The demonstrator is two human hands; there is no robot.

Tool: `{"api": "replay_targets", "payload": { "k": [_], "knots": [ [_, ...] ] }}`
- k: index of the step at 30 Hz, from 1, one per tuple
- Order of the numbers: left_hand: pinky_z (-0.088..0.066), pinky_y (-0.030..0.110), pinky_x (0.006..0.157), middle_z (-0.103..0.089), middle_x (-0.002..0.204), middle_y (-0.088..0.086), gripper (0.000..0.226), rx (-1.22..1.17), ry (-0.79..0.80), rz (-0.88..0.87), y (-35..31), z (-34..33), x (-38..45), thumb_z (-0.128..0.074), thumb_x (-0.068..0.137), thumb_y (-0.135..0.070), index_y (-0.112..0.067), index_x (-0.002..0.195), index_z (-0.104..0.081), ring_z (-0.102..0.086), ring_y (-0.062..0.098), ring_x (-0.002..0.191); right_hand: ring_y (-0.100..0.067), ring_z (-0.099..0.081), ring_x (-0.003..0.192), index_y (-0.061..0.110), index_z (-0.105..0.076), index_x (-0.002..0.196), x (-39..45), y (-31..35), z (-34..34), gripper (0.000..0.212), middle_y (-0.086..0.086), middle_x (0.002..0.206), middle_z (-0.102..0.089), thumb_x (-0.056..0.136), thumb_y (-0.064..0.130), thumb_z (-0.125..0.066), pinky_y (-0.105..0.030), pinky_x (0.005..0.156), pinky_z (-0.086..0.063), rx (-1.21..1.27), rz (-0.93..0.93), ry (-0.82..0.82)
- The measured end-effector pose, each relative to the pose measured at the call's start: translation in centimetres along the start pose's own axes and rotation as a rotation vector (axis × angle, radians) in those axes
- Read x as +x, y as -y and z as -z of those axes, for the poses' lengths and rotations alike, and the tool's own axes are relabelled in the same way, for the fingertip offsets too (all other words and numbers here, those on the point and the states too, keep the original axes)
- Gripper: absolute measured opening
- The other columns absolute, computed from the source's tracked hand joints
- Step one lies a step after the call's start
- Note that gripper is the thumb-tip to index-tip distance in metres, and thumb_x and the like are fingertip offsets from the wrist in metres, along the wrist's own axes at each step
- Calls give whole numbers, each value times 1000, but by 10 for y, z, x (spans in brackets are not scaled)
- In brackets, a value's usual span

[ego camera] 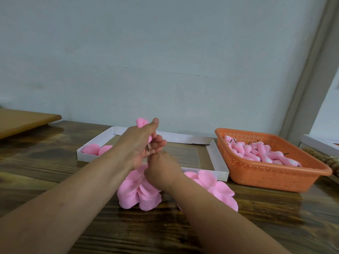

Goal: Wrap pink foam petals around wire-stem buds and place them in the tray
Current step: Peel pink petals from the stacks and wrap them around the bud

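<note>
My left hand (139,143) is raised over the table and grips a pink foam bud (141,123) whose dark wire stem (147,148) sticks out below its fingers. Just beneath it, my right hand (162,168) shows its back, with fingertips up against the left hand's fingers; what they hold is hidden. A heap of loose pink petals (139,192) lies under both hands, and a second heap (217,186) sits to the right. Behind stands the white cardboard tray (218,158), with pink wrapped pieces (96,149) in its left corner.
An orange perforated basket (275,174) at the right holds several unwrapped wire-stem buds (256,152). A light wooden board (22,120) lies at the far left. A white box (319,143) and a brown fibrous bundle (328,160) sit at the right edge. A wall is close behind.
</note>
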State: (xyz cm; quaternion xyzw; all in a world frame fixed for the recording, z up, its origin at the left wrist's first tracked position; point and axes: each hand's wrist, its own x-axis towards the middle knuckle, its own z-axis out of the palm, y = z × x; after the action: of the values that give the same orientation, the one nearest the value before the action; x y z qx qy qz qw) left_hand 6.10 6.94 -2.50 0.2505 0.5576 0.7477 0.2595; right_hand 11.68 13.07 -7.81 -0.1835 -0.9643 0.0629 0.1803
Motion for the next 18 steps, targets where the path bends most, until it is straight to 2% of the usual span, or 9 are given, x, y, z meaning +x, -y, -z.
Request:
{"api": "replay_targets", "payload": {
  "k": [2, 7, 13, 18],
  "knots": [
    [-57, 22, 56, -55, 48, -2, 39, 7, -11, -17, -1, 0, 0, -58, 93, -33, -11, 65, -43, -63, 11, 45, -23, -43, 80, 4, -55, 97, 2, 0, 0, 18, -13, 92, -54, 87, 17, -48, -34, 70, -36, 11, 2, -27],
    [-54, 31, 70, -53, 55, 0, 39, 33, -3, -19, -1, -2, -2, -57, 94, -34, -13, 66, -41, -62, 10, 44, -22, -42, 76, 11, -51, 84, 5, 2, -6, 11, -10, 85, -54, 90, 20, -48, -32, 69, -35, -45, 7, 53],
    [-54, 31, 70, -54, 52, 0, 39, 37, 16, -15, -2, -4, -4, -57, 94, -34, -12, 66, -41, -61, 10, 43, -23, -43, 74, 16, -35, 63, 11, 6, -5, 29, -1, 64, -36, 88, 16, -50, -33, 70, -37, -186, 50, 213],
    [-54, 31, 70, -55, 43, -5, 39, 48, 21, -22, -4, -6, -4, -55, 95, -34, -12, 67, -41, -62, 10, 44, -22, -45, 73, 14, -40, 67, 9, 0, -6, 29, -3, 72, -44, 93, 26, -47, -32, 67, -35, -33, -71, 116]
  ]
}}
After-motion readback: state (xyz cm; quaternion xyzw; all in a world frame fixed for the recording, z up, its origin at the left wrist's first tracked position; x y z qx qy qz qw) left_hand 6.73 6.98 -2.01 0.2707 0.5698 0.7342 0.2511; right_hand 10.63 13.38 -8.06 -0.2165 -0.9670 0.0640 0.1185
